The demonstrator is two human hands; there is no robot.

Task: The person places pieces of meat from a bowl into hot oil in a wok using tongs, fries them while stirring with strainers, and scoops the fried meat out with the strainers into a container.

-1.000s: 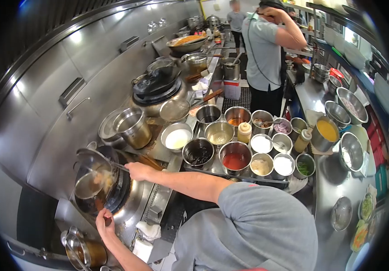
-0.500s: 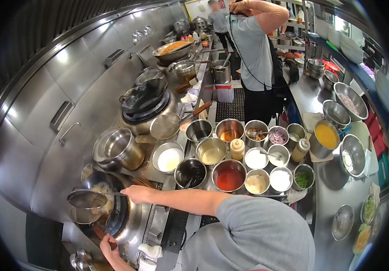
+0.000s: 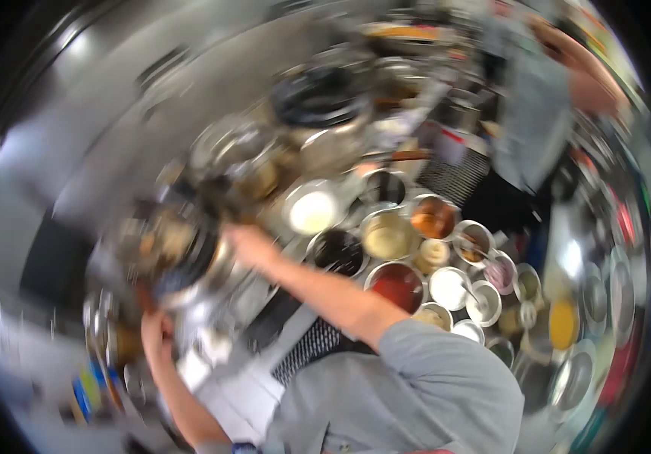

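Motion blurs the whole head view. At left, my right hand [image 3: 250, 246] is closed on the handle of a round wire strainer, whose bowl is smeared over the stove. Below it, my left hand [image 3: 156, 331] is closed round a brown wooden handle [image 3: 144, 297] that leads up towards the wok area. Pale food [image 3: 174, 233] shows there, beside a dark curved rim [image 3: 203, 253]. Nearest my right forearm stand a pot of black sauce [image 3: 338, 252] and a pot of white contents [image 3: 313, 211].
Several steel pots stand right of the stove, among them red sauce [image 3: 396, 287] and orange-brown liquid [image 3: 433, 217]. A large pot [image 3: 238, 155] and a dark wok [image 3: 319, 94] sit farther back. A co-worker [image 3: 533, 113] stands at upper right, an arm raised.
My view has swung, so the room appears tilted and blurred. Sauce pots and co-worker have shifted rightward in the picture. Both hands keep their grips; my left hand appears higher.
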